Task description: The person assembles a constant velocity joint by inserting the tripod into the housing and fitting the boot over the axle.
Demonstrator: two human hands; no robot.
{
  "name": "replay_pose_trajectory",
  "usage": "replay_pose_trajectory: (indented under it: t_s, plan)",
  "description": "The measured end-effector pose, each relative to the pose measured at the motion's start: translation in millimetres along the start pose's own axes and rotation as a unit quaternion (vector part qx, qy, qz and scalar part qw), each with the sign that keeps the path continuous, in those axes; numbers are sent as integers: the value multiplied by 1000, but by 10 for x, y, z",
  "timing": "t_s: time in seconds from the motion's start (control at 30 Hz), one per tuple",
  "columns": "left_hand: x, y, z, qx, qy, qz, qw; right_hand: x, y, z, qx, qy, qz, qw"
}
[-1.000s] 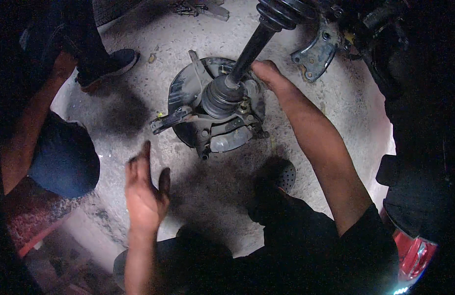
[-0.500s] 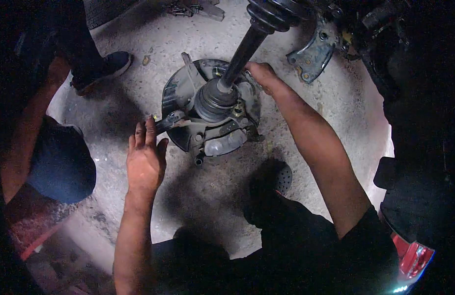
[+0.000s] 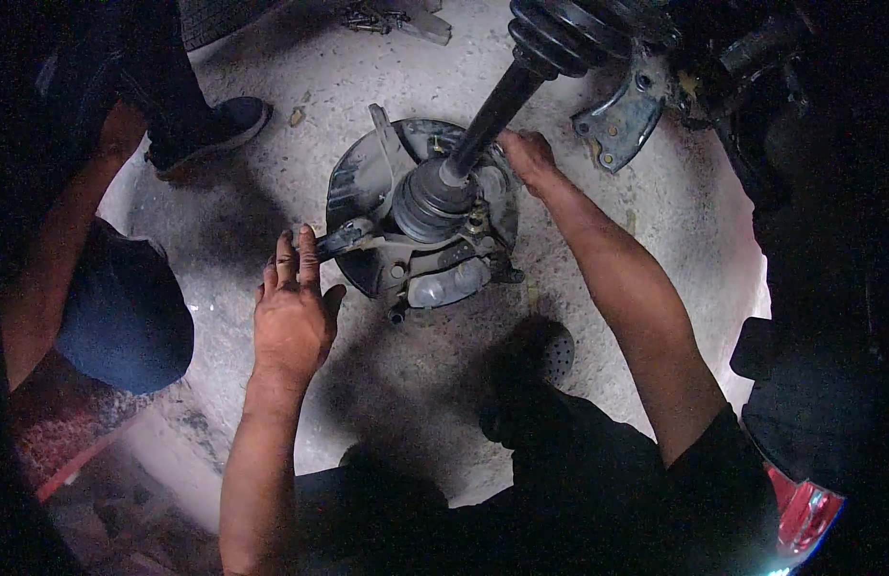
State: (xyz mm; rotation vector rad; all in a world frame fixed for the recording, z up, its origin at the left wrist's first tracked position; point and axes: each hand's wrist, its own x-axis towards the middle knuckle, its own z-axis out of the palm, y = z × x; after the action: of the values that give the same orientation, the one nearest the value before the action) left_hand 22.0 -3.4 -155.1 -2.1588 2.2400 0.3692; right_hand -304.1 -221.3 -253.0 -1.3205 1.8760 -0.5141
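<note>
A wheel hub assembly (image 3: 433,209) with a round brake shield (image 3: 356,187) and a grey brake caliper (image 3: 448,282) is low over the concrete floor. A black drive shaft (image 3: 497,110) with ribbed rubber boots slants up from its centre to the upper right. My left hand (image 3: 296,322) is open, its fingers stretched out against a short black arm (image 3: 337,240) on the assembly's left side. At the assembly's far right rim, my right hand (image 3: 527,158) is closed round the edge. Its fingertips are partly hidden behind the rim.
To the right of the shaft hangs a metal bracket (image 3: 615,130) among dark suspension parts. A tire (image 3: 224,21) and loose bolts (image 3: 372,17) lie at the back. Another person's shoe (image 3: 214,134) and arm (image 3: 56,250) are on the left. A red lamp (image 3: 804,518) shows at lower right.
The whole view has shifted slightly, so things appear a little farther right and down. Both hands keep about the same places on the assembly.
</note>
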Motion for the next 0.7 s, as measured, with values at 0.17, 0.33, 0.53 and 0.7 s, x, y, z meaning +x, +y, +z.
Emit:
replay_pose_trajectory:
  t_s: [0.17, 0.33, 0.53, 0.7]
  plan:
    - [13, 34, 19, -2, -11, -1, 1000, -17, 38, -7, -14, 22, -7, 1000]
    - [-14, 31, 56, 26, 21, 22, 999, -196, -68, -66, -24, 35, -78, 996]
    - [-9, 49, -5, 1, -10, 12, 1000, -309, -289, -165, -5, -71, -58, 996]
    - [-1, 29, 15, -18, -15, 13, 1000, -44, -142, -95, -105, -124, -49, 985]
